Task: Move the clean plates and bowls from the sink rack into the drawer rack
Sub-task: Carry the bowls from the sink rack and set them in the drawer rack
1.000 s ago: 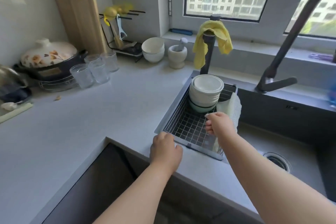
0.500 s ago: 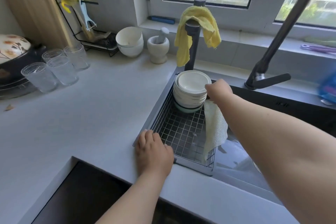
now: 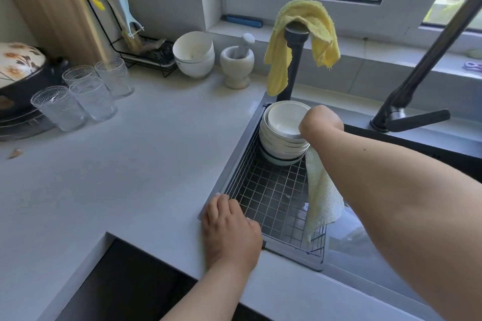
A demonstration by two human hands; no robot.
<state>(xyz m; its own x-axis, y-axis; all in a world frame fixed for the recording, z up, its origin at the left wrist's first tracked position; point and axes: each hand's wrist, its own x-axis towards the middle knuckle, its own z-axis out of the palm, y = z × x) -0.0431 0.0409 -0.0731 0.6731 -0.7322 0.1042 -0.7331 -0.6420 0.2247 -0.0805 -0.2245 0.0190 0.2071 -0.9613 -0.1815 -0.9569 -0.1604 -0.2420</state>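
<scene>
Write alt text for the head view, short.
A right hand grips the rim of the top bowl in a stack of bowls in the sink rack; the left hand rests on the rack's near corner.

Hidden and cut-off parts
The right hand (image 3: 320,122) hides its own fingers; the faucet (image 3: 427,60) and cutting board (image 3: 52,5) leave the frame.

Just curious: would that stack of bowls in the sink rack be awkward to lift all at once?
Probably heavy: the bowl stack holds several glazed bowls. They look ceramic, so likely breakable and slick. The stack seems slightly uneven, so it might shift; the right hand is at its rim.
</scene>
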